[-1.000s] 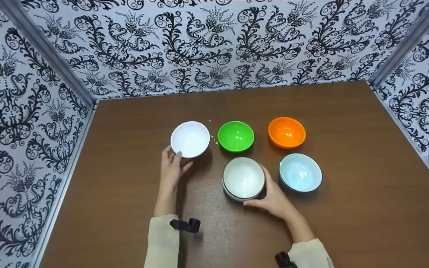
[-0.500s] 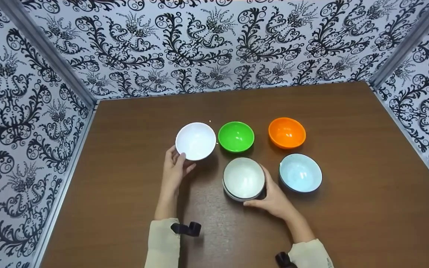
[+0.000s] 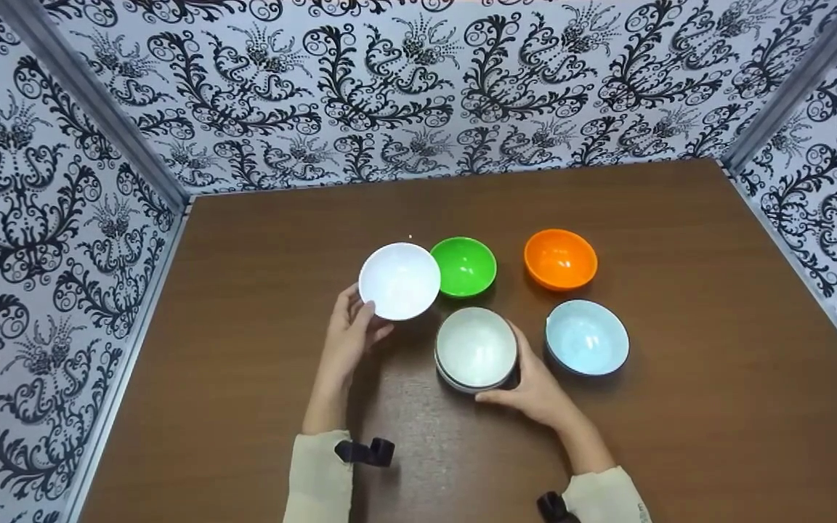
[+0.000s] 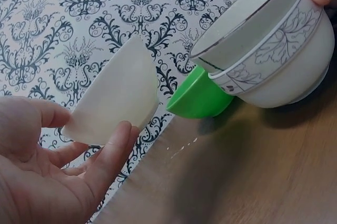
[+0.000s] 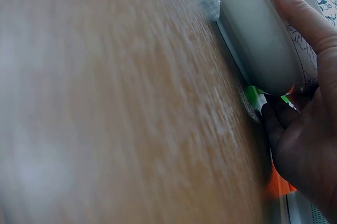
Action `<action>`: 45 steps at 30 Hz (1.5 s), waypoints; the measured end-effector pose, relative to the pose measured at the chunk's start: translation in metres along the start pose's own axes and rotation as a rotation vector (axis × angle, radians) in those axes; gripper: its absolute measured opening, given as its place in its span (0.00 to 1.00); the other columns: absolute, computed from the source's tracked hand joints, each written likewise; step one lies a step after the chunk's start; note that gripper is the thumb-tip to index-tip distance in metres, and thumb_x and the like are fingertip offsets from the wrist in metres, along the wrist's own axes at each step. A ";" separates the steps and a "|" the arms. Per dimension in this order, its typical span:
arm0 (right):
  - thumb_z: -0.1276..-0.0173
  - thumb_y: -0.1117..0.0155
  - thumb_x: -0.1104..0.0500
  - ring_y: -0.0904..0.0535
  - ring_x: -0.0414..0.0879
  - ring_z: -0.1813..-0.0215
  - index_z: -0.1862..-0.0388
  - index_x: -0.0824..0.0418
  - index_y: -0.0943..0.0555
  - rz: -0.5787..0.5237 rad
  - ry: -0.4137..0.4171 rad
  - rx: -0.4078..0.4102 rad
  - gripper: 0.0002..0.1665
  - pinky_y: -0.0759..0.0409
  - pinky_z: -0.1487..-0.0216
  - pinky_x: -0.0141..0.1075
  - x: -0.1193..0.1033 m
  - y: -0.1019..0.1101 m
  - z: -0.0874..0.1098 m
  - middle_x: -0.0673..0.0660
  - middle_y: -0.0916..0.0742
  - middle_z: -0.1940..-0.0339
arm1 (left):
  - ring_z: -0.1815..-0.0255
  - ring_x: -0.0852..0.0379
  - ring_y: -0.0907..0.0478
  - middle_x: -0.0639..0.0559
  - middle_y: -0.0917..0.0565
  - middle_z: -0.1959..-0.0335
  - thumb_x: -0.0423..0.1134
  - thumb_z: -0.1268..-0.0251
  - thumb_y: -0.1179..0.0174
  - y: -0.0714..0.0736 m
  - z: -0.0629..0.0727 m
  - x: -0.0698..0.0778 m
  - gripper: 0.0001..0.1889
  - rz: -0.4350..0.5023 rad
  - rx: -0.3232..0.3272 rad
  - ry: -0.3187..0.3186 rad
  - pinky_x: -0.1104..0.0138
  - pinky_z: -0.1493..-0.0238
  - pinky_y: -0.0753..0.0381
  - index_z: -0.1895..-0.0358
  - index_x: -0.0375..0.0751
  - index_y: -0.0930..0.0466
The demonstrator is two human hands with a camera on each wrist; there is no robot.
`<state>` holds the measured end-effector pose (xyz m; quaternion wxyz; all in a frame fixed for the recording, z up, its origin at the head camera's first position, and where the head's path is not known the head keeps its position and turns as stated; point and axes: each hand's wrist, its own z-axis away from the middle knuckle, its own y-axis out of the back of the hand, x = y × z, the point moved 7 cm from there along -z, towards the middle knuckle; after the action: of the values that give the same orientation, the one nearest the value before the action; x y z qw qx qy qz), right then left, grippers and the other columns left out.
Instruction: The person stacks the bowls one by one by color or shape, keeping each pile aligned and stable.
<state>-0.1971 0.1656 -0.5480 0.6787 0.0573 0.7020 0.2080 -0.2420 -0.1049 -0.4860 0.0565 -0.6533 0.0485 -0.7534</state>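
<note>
My left hand (image 3: 348, 335) holds a white bowl (image 3: 399, 282) by its near left side, thumb toward the rim and fingers beneath. In the left wrist view the white bowl (image 4: 118, 92) is tilted and raised off the table, its shadow falling on the wood. My right hand (image 3: 540, 388) grips the right side of a stack of nested off-white bowls (image 3: 475, 347). Grey leaf drawings run round the stack (image 4: 279, 50) in the left wrist view. Seen from the head, the white bowl overlaps the left edge of a green bowl (image 3: 469, 269).
An orange bowl (image 3: 561, 260) stands at the back right, with a light blue bowl (image 3: 587, 338) in front of it. Small pale crumbs (image 4: 182, 147) lie on the brown table (image 3: 259, 290) near the green bowl. Patterned walls (image 3: 418, 87) enclose the back and sides.
My left hand has carried the white bowl to the right and slightly toward me, and it now covers part of the green bowl. The right hand and the stack have stayed in place.
</note>
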 end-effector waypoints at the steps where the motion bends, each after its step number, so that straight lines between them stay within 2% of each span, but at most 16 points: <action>1: 0.58 0.13 0.52 0.38 0.57 0.23 0.19 0.61 0.53 0.001 -0.006 -0.002 0.76 0.43 0.22 0.57 0.000 0.000 0.000 0.61 0.36 0.21 | 0.51 0.54 0.19 0.31 0.35 0.29 0.32 0.22 0.57 -0.001 0.001 0.001 0.25 -0.003 -0.010 -0.005 0.65 0.53 0.14 0.27 0.32 0.45; 7: 0.56 0.14 0.52 0.39 0.56 0.23 0.19 0.59 0.53 0.005 -0.030 -0.011 0.74 0.43 0.22 0.58 0.002 0.000 0.001 0.59 0.37 0.20 | 0.45 0.48 0.19 0.29 0.34 0.30 0.31 0.23 0.57 -0.006 0.004 0.005 0.26 -0.045 -0.053 -0.032 0.61 0.49 0.13 0.26 0.30 0.46; 15: 0.56 0.14 0.51 0.40 0.56 0.22 0.19 0.57 0.53 0.001 -0.030 -0.012 0.74 0.43 0.22 0.57 0.002 0.000 0.001 0.58 0.37 0.20 | 0.54 0.53 0.17 0.29 0.31 0.31 0.31 0.25 0.55 -0.016 0.009 0.011 0.25 -0.080 -0.080 -0.027 0.64 0.54 0.12 0.27 0.30 0.44; 21: 0.55 0.14 0.51 0.39 0.56 0.22 0.19 0.58 0.54 0.004 -0.033 -0.021 0.74 0.43 0.22 0.58 0.002 0.000 0.001 0.59 0.38 0.20 | 0.51 0.48 0.16 0.29 0.30 0.32 0.32 0.25 0.54 -0.023 0.012 0.014 0.25 -0.101 -0.107 -0.025 0.61 0.52 0.13 0.28 0.31 0.42; 30: 0.56 0.14 0.50 0.39 0.57 0.23 0.19 0.60 0.55 0.012 -0.040 -0.021 0.75 0.43 0.22 0.57 0.003 -0.001 0.000 0.60 0.38 0.20 | 0.50 0.46 0.16 0.30 0.29 0.34 0.33 0.25 0.52 -0.033 0.015 0.011 0.24 -0.119 -0.164 -0.009 0.60 0.52 0.13 0.29 0.31 0.39; 37: 0.57 0.14 0.50 0.41 0.57 0.22 0.18 0.60 0.56 0.027 -0.045 -0.024 0.77 0.45 0.21 0.57 0.003 -0.001 0.001 0.61 0.40 0.19 | 0.48 0.47 0.18 0.29 0.28 0.34 0.33 0.25 0.52 -0.039 0.018 0.011 0.24 -0.132 -0.213 -0.021 0.60 0.52 0.12 0.29 0.30 0.40; 45: 0.55 0.15 0.49 0.40 0.56 0.22 0.18 0.58 0.55 0.042 -0.038 -0.024 0.75 0.43 0.22 0.57 0.003 -0.001 0.000 0.59 0.40 0.19 | 0.53 0.48 0.16 0.28 0.27 0.35 0.33 0.25 0.52 -0.046 0.019 0.007 0.24 -0.127 -0.248 0.003 0.57 0.51 0.13 0.29 0.30 0.40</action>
<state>-0.1967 0.1656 -0.5510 0.6880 0.0679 0.6851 0.2294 -0.2250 -0.0609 -0.4696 -0.0726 -0.6560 0.1000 -0.7445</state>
